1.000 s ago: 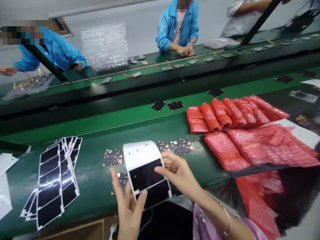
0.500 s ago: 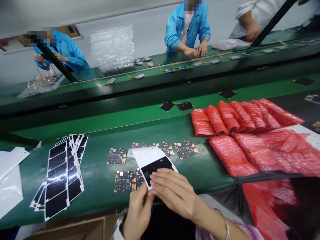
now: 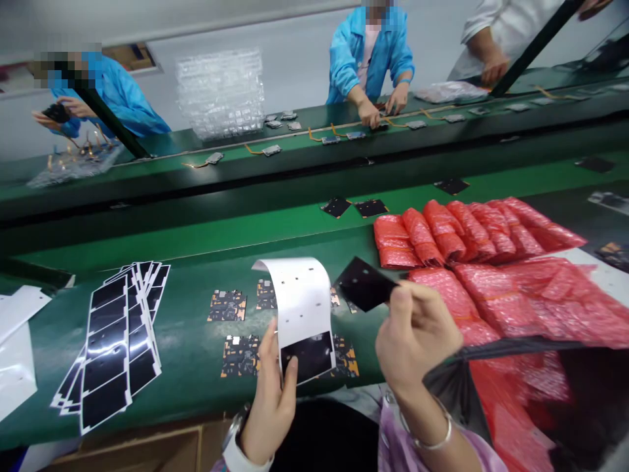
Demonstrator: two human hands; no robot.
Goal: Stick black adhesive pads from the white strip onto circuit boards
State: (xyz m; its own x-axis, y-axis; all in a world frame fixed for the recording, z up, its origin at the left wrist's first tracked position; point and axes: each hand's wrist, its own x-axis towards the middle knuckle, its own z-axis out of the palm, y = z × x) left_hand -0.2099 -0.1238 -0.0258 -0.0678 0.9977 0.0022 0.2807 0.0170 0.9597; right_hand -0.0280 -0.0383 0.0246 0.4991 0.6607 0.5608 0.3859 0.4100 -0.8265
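Observation:
My left hand (image 3: pixel 272 396) is closed on the lower left edge of a curled white backing sheet (image 3: pixel 302 285), thumb on its front. One black sticker (image 3: pixel 314 357) lies on the sheet's lower end. Up and to the right, my right hand (image 3: pixel 417 331) pinches a separate black rectangular sticker (image 3: pixel 366 283) by its right corner, clear of the sheet. Beneath and around the sheet, several circuit boards (image 3: pixel 227 305) lie on the green bench; the sheet and the held sticker partly cover some of them.
Fanned sticker sheets (image 3: pixel 105 347) lie at the left, beside white sheets (image 3: pixel 14 354). Red bubble-wrap bundles (image 3: pixel 445 229) fill the right side. Behind runs a green conveyor (image 3: pixel 236 236) with black-covered boards (image 3: pixel 371 208). Co-workers (image 3: pixel 371 56) handle parts at the far bench.
My right hand has moved right and up off the sheet, and a black sticker has come away with it. The sheet in my left hand now stands more upright, showing bare white backing.

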